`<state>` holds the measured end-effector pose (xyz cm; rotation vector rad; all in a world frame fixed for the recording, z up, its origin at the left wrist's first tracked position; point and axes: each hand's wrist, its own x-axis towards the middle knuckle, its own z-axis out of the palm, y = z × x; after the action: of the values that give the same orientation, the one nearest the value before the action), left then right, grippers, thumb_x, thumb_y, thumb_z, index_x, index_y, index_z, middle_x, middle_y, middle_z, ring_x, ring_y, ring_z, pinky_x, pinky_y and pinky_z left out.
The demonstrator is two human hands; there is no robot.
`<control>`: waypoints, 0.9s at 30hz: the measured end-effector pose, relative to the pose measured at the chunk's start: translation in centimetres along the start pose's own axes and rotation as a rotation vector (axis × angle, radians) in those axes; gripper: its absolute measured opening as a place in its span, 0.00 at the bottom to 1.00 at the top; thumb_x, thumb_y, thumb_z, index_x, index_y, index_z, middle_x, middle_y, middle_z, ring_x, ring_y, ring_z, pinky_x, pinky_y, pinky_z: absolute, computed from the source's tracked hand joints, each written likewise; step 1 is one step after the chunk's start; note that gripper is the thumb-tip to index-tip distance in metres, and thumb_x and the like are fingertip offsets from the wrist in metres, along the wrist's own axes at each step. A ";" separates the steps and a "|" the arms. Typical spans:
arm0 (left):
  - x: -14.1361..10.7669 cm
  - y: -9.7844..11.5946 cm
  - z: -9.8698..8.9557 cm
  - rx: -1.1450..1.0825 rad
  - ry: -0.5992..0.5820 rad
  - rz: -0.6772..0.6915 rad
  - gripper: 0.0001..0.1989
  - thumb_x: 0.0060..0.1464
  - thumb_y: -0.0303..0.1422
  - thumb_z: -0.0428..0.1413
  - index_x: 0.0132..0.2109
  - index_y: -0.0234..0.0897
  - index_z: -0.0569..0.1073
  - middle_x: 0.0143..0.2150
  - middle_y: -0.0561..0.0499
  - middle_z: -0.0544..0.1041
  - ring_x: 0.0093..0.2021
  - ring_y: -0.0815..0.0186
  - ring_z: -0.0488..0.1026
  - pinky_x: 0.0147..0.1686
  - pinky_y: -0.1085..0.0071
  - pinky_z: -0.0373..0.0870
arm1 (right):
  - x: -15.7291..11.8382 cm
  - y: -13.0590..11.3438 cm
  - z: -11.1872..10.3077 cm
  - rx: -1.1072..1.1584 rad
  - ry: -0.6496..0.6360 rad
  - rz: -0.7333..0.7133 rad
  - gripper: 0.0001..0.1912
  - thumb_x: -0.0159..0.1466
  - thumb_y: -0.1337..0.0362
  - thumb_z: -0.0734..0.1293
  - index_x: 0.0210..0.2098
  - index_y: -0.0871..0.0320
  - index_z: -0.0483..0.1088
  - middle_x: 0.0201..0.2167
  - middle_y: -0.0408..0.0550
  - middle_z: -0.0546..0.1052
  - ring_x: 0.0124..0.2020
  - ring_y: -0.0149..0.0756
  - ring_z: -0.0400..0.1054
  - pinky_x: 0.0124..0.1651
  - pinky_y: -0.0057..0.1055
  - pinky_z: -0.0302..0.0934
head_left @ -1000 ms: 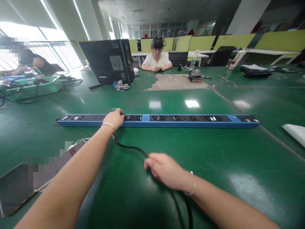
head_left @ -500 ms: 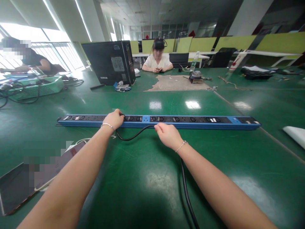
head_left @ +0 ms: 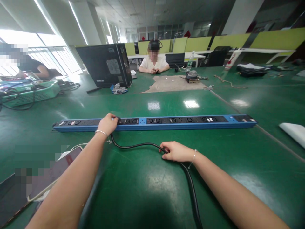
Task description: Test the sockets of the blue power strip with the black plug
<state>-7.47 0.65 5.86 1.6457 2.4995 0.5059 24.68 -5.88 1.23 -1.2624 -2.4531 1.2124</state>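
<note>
A long blue power strip [head_left: 152, 127] with black and blue sockets lies across the green table. At its left half my left hand [head_left: 108, 123] is closed on a black plug [head_left: 118, 120], which sits at one of the sockets; how far in it is, I cannot tell. From the plug a black power cord [head_left: 135, 146] curves along the table to my right hand [head_left: 175, 151], whose fingers are closed around it. Beyond that hand the cord runs down to the lower edge of the view.
Two phones [head_left: 56, 173] lie at the left. Farther back stand a green basket [head_left: 45, 93] with cables, a black computer case [head_left: 102, 66] and gloves [head_left: 118, 89]. A person [head_left: 153, 60] sits across the table, another at far left. A white object [head_left: 293, 133] lies at right.
My right hand has come down toward me, away from the power strip, and the cord between the hands now lies lower. My left hand stays at the plug. The view has shifted slightly.
</note>
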 end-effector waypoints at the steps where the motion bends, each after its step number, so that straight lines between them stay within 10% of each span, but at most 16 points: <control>1: 0.0 0.0 0.1 -0.018 0.001 -0.018 0.16 0.52 0.40 0.48 0.44 0.39 0.71 0.43 0.43 0.78 0.46 0.55 0.73 0.45 0.63 0.67 | -0.4 0.4 -0.2 0.067 -0.049 0.019 0.11 0.53 0.65 0.67 0.37 0.57 0.69 0.22 0.35 0.65 0.19 0.24 0.60 0.22 0.22 0.52; 7: -1.0 0.1 0.0 -0.045 0.112 -0.064 0.16 0.53 0.40 0.47 0.44 0.39 0.70 0.41 0.41 0.77 0.45 0.52 0.73 0.44 0.60 0.67 | -2.1 1.1 -0.5 0.425 -0.356 0.068 0.14 0.53 0.63 0.68 0.39 0.59 0.67 0.21 0.36 0.68 0.18 0.25 0.64 0.21 0.21 0.57; 11: -1.7 1.0 -1.9 -0.102 0.290 -0.024 0.17 0.54 0.40 0.45 0.47 0.38 0.68 0.38 0.43 0.77 0.40 0.55 0.74 0.41 0.61 0.68 | -1.8 1.5 -0.6 0.554 -0.286 0.046 0.18 0.56 0.55 0.67 0.40 0.60 0.65 0.23 0.40 0.72 0.20 0.27 0.68 0.22 0.22 0.58; 17: -2.7 5.3 -1.5 -0.220 -0.107 0.221 0.14 0.53 0.41 0.48 0.44 0.41 0.68 0.24 0.54 0.74 0.25 0.66 0.72 0.29 0.71 0.67 | -0.5 2.3 -0.5 0.674 0.016 0.067 0.19 0.57 0.49 0.65 0.36 0.60 0.66 0.23 0.40 0.70 0.22 0.28 0.69 0.21 0.22 0.60; 27: -2.0 9.1 1.6 0.022 -0.175 0.315 0.12 0.52 0.39 0.49 0.41 0.40 0.69 0.36 0.47 0.78 0.39 0.61 0.75 0.38 0.69 0.68 | -0.4 2.2 0.0 0.756 0.131 0.059 0.16 0.56 0.52 0.65 0.35 0.59 0.65 0.22 0.39 0.70 0.20 0.28 0.69 0.21 0.23 0.60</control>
<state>1.76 2.45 7.20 2.0096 2.1425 0.3436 26.30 -5.49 -0.25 -1.1225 -1.5993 1.7575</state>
